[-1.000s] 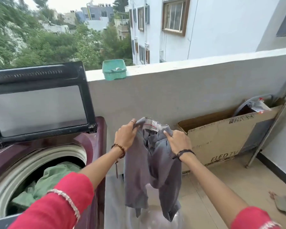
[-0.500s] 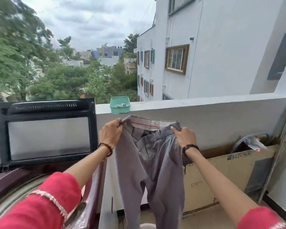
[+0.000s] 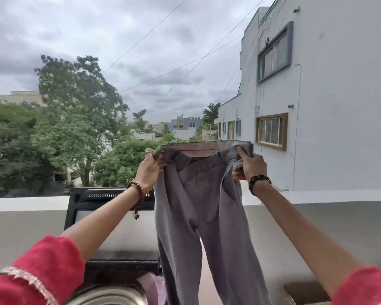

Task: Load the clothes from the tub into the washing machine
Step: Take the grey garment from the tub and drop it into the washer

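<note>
Grey trousers [image 3: 205, 208] hang full length in front of me, held up by the waistband at about head height. My left hand [image 3: 149, 170] grips the waistband's left end and my right hand [image 3: 250, 165] grips its right end. Both legs dangle down past the bottom edge of the view. The washing machine's raised black lid [image 3: 110, 216] stands behind my left forearm, and a strip of the drum's rim [image 3: 110, 297] with maroon casing shows at the bottom. The tub is out of view.
A grey balcony wall [image 3: 328, 225] with a white top runs across behind the trousers. The corner of a cardboard box [image 3: 304, 291] shows at the lower right. Trees and a white building lie beyond the wall.
Both hands have lifted the trousers from waist level to head height and spread the waistband wide. The view has tilted up, so the drum, floor and tub have dropped out of sight.
</note>
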Demonstrator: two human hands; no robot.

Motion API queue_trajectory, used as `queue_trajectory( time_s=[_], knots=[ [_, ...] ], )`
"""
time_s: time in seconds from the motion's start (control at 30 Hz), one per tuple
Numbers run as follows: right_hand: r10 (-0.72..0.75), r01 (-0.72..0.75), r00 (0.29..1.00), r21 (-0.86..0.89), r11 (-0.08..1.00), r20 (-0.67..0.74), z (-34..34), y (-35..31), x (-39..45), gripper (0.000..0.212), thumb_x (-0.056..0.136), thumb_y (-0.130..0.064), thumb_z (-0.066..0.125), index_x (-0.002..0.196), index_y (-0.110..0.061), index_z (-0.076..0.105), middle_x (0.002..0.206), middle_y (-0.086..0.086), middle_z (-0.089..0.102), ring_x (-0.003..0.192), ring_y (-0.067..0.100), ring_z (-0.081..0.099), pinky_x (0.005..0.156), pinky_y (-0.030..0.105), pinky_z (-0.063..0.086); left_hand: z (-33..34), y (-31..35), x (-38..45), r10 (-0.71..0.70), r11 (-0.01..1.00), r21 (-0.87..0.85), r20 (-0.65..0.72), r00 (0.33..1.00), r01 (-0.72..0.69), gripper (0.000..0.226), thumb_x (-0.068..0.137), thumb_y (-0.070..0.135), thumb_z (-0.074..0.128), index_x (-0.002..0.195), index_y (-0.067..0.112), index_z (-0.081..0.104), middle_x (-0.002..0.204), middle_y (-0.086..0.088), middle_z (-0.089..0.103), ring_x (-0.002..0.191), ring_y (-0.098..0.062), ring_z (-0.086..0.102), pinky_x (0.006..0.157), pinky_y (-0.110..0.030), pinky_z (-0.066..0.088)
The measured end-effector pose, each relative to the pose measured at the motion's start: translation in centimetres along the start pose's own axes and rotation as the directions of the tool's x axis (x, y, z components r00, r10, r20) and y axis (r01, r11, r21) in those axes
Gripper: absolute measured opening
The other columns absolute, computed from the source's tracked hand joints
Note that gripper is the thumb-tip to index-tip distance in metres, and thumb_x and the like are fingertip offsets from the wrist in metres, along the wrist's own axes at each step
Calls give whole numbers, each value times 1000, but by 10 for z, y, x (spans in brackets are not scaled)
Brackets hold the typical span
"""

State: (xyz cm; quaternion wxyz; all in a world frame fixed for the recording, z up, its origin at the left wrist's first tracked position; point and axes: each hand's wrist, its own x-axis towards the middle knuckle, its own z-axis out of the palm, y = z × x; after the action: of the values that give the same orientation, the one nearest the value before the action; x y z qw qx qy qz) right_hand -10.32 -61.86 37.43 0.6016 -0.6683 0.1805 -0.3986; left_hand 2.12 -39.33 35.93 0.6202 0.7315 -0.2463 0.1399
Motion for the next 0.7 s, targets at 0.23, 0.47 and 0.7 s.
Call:
queue_trajectory(
  time_s=[0.23,0.47,0.7],
  knots=[
    [-105,34,958,259,965,265,72,-75,12,25,92,-24,58,97,-1,62,79,14,68,40,11,62,40,21,50,-66,57,33,207,915,375,-118,971,-150,34,99,14,38,127,-5,31,124,-30,52,115,-41,50,91,-41,39],
    [-434,489,818,-62,870,377,144,-115,13,29,95,-15,50,122,-7,56,120,22,60,109,38,57,96,47,45,-152,89,68,361,694,632,108,926,-344,45,80,-10,59,111,7,31,106,-12,39,101,-19,39,90,-28,35],
    [-585,692,617,-8,722,527,222,-167,-11,30,94,-18,52,123,-22,58,131,7,52,117,20,52,93,21,38,-231,103,90,251,367,902,137,958,-225,88,65,-10,69,138,5,21,138,-20,35,132,-34,32,107,-35,33]
  ],
)
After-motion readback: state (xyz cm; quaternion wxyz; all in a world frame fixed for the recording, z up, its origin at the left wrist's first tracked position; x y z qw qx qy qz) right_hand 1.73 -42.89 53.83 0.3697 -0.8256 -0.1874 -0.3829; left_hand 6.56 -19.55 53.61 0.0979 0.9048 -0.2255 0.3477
